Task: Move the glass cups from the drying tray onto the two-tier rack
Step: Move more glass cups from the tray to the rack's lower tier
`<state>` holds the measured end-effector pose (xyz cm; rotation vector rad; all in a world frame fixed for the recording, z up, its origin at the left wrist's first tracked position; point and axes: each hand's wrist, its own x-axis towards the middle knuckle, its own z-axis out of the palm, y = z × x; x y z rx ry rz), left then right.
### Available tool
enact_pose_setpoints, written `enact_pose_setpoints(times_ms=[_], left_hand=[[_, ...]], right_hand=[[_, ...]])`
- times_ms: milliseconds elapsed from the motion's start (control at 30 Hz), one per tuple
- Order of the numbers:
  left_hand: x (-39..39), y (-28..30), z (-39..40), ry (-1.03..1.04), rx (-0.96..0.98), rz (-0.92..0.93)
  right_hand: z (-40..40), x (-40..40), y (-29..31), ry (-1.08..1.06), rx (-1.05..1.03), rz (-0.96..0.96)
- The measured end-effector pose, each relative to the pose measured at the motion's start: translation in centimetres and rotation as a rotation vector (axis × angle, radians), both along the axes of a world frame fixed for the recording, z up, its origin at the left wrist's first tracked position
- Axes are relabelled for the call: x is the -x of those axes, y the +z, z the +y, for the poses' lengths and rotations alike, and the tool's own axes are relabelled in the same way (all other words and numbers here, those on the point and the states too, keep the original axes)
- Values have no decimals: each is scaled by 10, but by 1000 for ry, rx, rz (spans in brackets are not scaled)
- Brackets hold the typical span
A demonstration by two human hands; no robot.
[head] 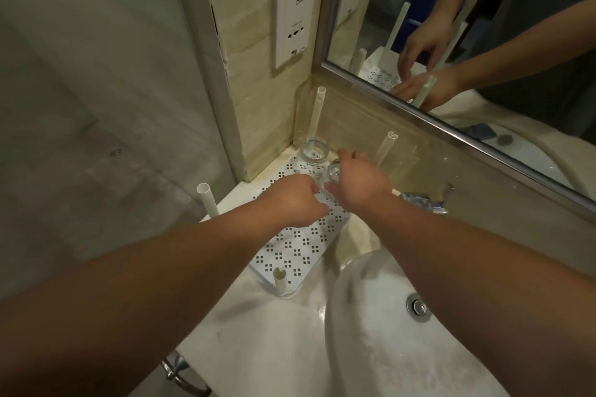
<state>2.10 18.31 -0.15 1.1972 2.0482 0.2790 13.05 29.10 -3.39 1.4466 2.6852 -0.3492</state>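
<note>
A white perforated tray with four upright white posts stands in the counter's corner. One clear glass cup sits at its far end. A second glass cup stands just right of it, partly hidden behind my right hand, whose fingers curl over and around it. My left hand reaches in from the left, fingertips curled at the base of the glasses; what it grips is hidden. The two hands nearly touch.
A white basin with a metal drain lies at lower right. A mirror runs along the back wall, a wall socket to its left. A chrome tap stands behind my right arm. Tray posts rise around my hands.
</note>
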Motion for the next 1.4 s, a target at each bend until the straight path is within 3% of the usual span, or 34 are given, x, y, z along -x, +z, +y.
enact_pose_setpoints(times_ms=[267,700,933,1067,1400], left_hand=[[1,-3,-12,171,-21,-287],[3,20,-38,448,-193,-627],[-3,35,-57,538,-159,-741],[-9,47,-65,578,-41,-798],[-15,99,-77,756,45,-1478]], right_hand=[[3,12,-2,-24,48,-24],[-27,-8,31,-28,-102,112],[-72,-30,81,29,-249,227],[-98,-39,109,75,-377,249],[-145,-45,163,283,-598,192]])
